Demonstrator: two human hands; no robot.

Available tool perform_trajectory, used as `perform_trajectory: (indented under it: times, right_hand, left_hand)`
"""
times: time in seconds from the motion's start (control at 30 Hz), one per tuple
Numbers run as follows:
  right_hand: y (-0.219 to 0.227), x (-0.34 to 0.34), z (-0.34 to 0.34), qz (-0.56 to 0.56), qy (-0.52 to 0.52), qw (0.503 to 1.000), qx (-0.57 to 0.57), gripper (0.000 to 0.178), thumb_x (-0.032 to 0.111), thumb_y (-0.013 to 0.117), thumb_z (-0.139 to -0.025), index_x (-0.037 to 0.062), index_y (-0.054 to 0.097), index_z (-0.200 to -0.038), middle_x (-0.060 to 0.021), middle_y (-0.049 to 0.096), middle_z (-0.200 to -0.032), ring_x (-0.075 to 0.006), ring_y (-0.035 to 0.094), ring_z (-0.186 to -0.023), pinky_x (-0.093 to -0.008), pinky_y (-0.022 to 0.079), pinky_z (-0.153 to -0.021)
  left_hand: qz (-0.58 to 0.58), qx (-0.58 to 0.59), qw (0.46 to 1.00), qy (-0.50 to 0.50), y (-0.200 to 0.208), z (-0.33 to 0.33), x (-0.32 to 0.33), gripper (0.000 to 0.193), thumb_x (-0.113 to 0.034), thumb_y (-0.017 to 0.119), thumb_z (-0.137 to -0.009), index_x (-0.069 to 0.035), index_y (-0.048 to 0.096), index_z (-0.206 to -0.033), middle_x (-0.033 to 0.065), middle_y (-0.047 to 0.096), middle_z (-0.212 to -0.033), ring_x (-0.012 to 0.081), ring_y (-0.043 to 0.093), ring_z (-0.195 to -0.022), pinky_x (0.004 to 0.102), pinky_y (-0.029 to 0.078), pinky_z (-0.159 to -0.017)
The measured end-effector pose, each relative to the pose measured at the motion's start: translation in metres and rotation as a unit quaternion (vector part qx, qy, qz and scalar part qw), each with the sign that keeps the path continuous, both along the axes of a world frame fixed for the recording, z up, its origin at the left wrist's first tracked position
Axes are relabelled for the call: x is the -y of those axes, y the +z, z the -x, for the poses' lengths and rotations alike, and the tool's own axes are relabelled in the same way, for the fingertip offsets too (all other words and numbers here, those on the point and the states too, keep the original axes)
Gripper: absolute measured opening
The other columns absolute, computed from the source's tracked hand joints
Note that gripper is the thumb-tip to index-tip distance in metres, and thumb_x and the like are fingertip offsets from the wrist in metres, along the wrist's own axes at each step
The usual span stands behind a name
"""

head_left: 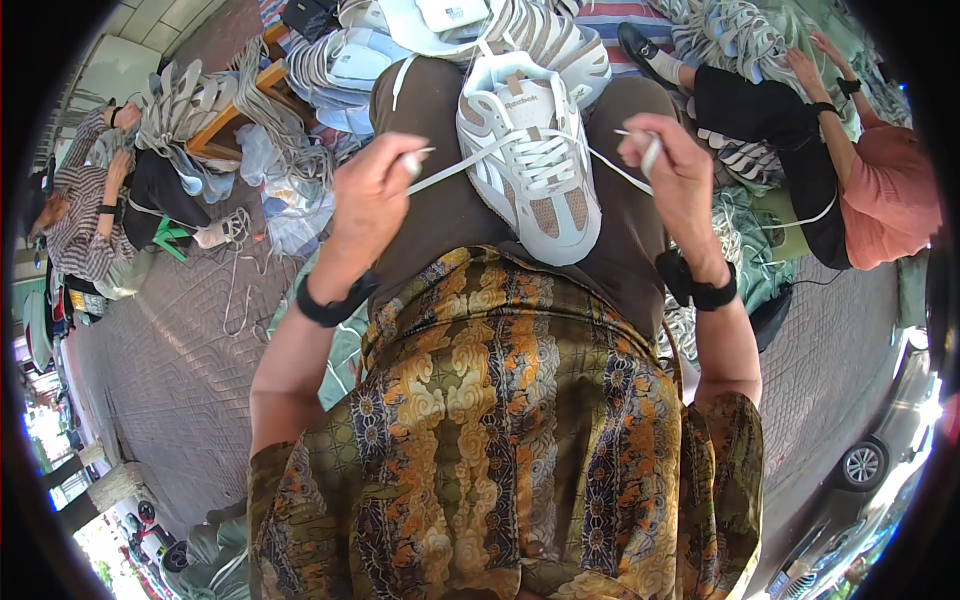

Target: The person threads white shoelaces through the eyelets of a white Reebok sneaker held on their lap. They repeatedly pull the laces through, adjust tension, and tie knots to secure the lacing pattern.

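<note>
A beige, white and grey sneaker rests between my knees, toe toward me. Its white shoelace criss-crosses the tongue, and an end runs out to each side. My left hand is closed on the left end, drawing it in a straight line away from the shoe. On the other side my right hand grips the right end, which is also stretched. Something pale shows at the fingers of both hands; I cannot tell whether it is a finger covering or bunched lace.
Stacked shoe uppers lie ahead of my knees, beside an orange wooden stool. One co-worker in a striped top sits at left, another in a pink top at right. A parked car stands at lower right on the paving.
</note>
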State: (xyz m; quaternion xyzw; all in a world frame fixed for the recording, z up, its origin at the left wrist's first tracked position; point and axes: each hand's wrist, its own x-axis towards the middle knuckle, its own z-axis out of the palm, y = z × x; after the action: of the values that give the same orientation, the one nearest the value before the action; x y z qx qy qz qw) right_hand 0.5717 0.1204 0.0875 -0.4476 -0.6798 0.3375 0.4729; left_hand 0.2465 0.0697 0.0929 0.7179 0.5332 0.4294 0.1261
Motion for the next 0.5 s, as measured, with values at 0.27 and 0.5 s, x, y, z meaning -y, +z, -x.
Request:
perform_trajectory:
  times: [0.27,0.5]
  right_hand:
    - [-0.022,-0.027,0.036,-0.036,0.024,0.995,0.094,0.008,0.004,0.06,-0.092,0.0047,0.062,-0.1,0.0016,0.057,-0.07,-0.004,0.05,-0.066,-0.0218,0.046,-0.062]
    - [-0.029,-0.032,0.038,-0.022,0.044,0.996,0.076,0.008,0.004,0.059,-0.092,0.0045,0.061,-0.1,0.0004,0.056,-0.069,-0.0049,0.05,-0.067,-0.0229,0.046,-0.062]
  left_hand:
    - [0.022,0.062,0.998,-0.007,-0.02,-0.051,-0.034,0.014,0.002,0.061,-0.088,-0.004,0.064,-0.1,0.0076,0.067,-0.081,0.0143,0.064,-0.073,0.0258,0.049,-0.068]
    - [0.008,0.08,0.997,-0.02,-0.019,-0.053,-0.033,0.011,0.002,0.062,-0.086,-0.003,0.062,-0.096,0.0084,0.064,-0.078,0.0162,0.061,-0.068,0.0271,0.049,-0.064]
